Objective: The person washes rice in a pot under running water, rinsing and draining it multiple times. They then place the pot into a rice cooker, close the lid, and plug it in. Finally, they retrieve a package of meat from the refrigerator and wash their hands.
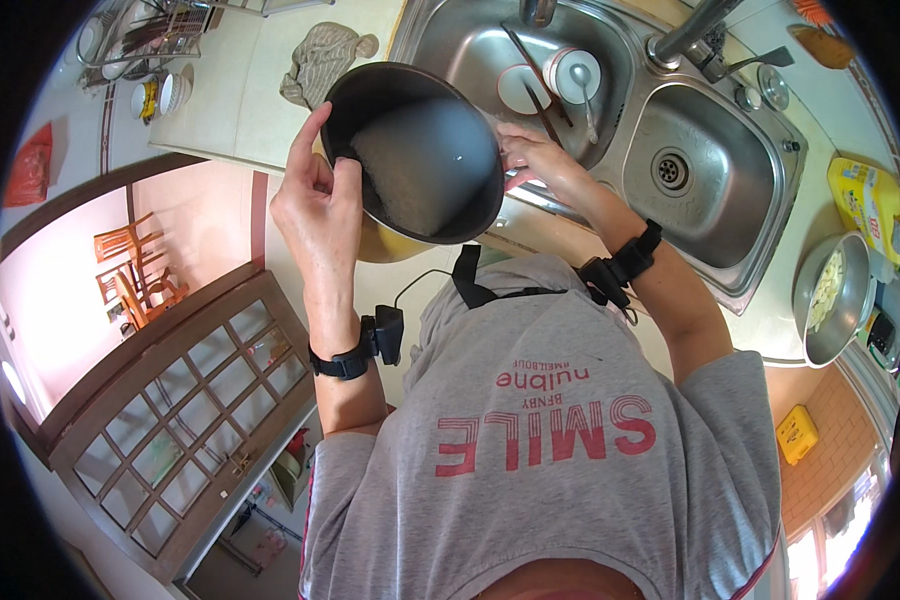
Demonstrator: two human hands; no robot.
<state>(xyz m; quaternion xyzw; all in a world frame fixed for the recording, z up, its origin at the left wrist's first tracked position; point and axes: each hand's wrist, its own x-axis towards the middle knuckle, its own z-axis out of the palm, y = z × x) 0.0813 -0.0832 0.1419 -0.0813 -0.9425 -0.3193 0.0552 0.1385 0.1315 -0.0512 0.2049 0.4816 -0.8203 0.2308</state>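
Observation:
Between my hands is a dark round pot (345, 112), tilted, with cloudy whitish water (440, 150) and pale grains, seemingly rice, lying in it. My left hand (320, 195) is closed on the pot's left rim, thumb at the inner edge and a finger along the outside. On the opposite side, my right hand (538, 160) supports the pot's outer wall; its fingertips are partly hidden behind it. The pot is in front of my body, just left of the double steel sink (620, 135). Its outer underside shows yellowish.
Bowls (576, 76), chopsticks (538, 65) and a spoon (587, 105) lie in the left basin. A grey cloth (320, 62) rests on the counter. At right stand a steel bowl (810, 325) of pale pieces and a yellow bag (863, 200). A paned door (185, 400) is at left.

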